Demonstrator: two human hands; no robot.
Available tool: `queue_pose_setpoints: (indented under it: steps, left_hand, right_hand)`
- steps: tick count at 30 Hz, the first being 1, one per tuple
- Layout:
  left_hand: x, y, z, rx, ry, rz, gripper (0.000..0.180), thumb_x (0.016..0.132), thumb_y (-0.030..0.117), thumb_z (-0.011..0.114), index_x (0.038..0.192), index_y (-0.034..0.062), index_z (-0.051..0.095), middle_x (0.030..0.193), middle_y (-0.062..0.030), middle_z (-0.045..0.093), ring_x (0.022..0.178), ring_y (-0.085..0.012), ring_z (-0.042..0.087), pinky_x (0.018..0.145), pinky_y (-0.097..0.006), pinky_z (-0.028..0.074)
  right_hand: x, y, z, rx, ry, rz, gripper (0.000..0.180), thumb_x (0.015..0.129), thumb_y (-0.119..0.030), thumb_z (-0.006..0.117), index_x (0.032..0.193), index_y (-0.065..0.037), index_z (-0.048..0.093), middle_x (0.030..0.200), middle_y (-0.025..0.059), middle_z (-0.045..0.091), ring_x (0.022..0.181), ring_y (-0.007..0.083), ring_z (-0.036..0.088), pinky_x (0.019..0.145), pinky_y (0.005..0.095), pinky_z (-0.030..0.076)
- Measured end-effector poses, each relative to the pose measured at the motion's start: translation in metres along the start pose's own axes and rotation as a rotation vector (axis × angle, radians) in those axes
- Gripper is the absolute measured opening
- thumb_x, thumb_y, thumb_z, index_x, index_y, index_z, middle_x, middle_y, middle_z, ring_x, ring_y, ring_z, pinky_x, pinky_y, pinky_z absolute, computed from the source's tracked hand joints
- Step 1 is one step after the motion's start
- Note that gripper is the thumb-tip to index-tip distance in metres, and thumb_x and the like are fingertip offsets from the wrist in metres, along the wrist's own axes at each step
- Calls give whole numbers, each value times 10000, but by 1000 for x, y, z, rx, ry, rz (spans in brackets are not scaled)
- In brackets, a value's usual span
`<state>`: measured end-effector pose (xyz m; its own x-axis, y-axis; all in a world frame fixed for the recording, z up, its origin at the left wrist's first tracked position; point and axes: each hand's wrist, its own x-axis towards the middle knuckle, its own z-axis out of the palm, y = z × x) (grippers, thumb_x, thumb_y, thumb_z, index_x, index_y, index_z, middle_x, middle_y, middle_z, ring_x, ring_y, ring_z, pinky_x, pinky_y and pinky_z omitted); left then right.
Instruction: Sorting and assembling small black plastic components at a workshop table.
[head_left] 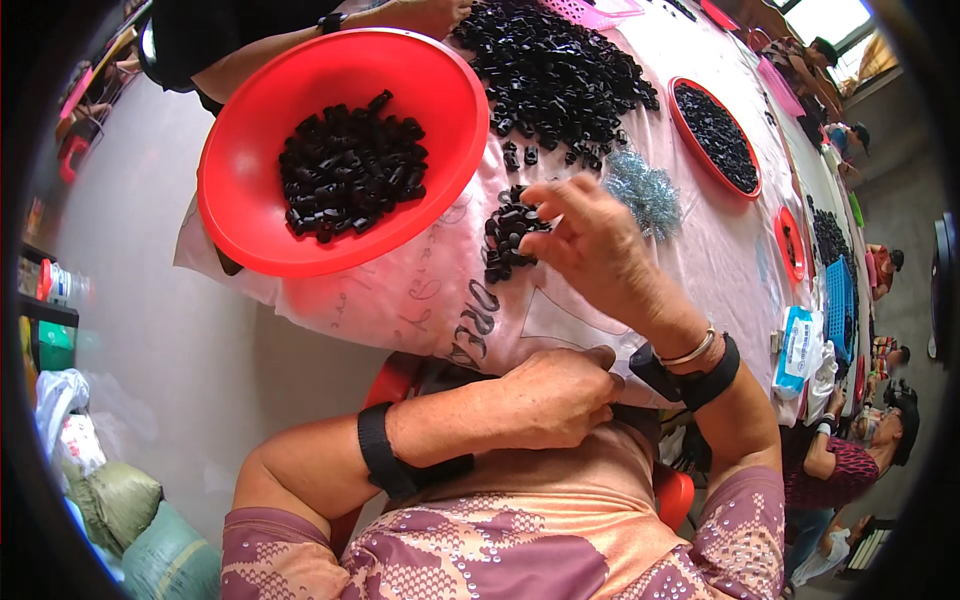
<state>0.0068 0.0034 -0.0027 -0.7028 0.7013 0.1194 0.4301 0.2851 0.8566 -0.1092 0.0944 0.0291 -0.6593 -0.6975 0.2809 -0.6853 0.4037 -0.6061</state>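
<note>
My right hand (pixel 592 240) hovers over a small heap of black plastic cap-like pieces (pixel 508 232), its thumb and fingers curved and apart, and nothing shows between them. Close to my body at the table's edge, my left hand (pixel 550 400) is closed, fingers curled under and thumb on top; whatever it may hold is hidden. To the left, a red basin (pixel 240 190) holds many short black cylindrical pieces (pixel 350 170). Beyond my right hand lies a tangled pile of small, shiny, silvery-blue parts (pixel 643 195).
A large mound of black pieces (pixel 550 75) covers the far table. A red tray of small black parts (pixel 715 137) stands to the right, with a blue-and-white packet (pixel 793 350) and a blue basket (pixel 840 305) farther along. Another person's arm (pixel 270 65) is behind the basin.
</note>
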Motion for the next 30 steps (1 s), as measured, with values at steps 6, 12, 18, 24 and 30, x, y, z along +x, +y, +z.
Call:
queue_pose_setpoints:
  steps: [6,12,18,24,30]
  left_hand:
    - [-2,1,-1,22,-8,-1,197,864,163,568,951,-13,566,948,-201,553,814,-416,605,733,-486,479]
    - [-1,0,1,22,-18,-11,205,866,165,564,966,-14,569,973,-213,552,819,-418,606,745,-480,484]
    - [0,1,-2,2,-44,-30,200,866,168,565,960,-7,590,986,-219,558,842,-413,610,758,-473,487]
    - [0,5,-7,-151,53,-17,182,862,163,590,947,4,613,936,-201,580,844,-400,612,760,-446,484]
    - [4,-5,-9,-549,175,-166,171,913,135,582,991,-10,630,830,-70,602,792,-193,601,719,-306,477]
  right_hand:
    - [0,4,-11,-79,0,15,288,796,-60,720,1063,-52,611,907,150,600,692,276,655,604,360,534]
    - [10,-5,5,-289,-47,-112,248,798,-75,695,1039,-82,638,909,141,574,738,313,626,657,402,510]
    - [24,7,12,-352,-69,-106,157,809,-48,659,957,-79,615,944,134,535,815,331,603,677,410,504]
    - [23,8,-7,129,101,80,84,853,-63,630,932,-62,600,765,68,606,687,136,598,595,286,486]
    - [-15,2,-31,630,197,350,90,925,-127,611,969,-51,590,721,-10,590,614,40,543,533,193,435]
